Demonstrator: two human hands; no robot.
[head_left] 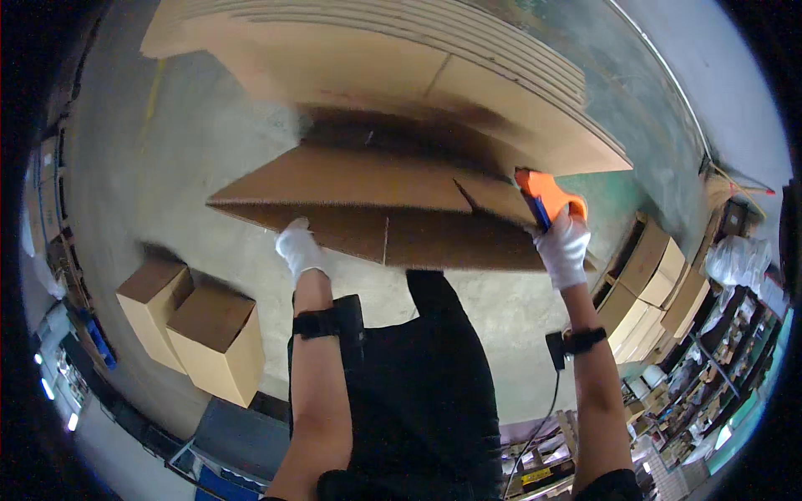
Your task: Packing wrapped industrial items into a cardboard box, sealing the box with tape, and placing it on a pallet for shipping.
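Note:
A partly opened brown cardboard box [351,179] stands in front of me, its open rim and flaps facing me. My left hand [299,249], in a white glove, closes on the near edge of the box toward its left side. At the right end of the box, my right hand [564,246], also gloved in white, grips an orange tape dispenser [547,190] with a blue part. The tool is against or just beside the box's right corner; which of the two I cannot tell. Some of the right fingers are hidden behind the tool.
Beyond the box lies a thick stack of flattened cardboard boxes [384,58]. Two open-topped boxes [213,342] stand on the floor at left. More cardboard boxes [647,284] are at right, near crowded shelves [727,351]. A cable [535,447] hangs from my right wrist strap.

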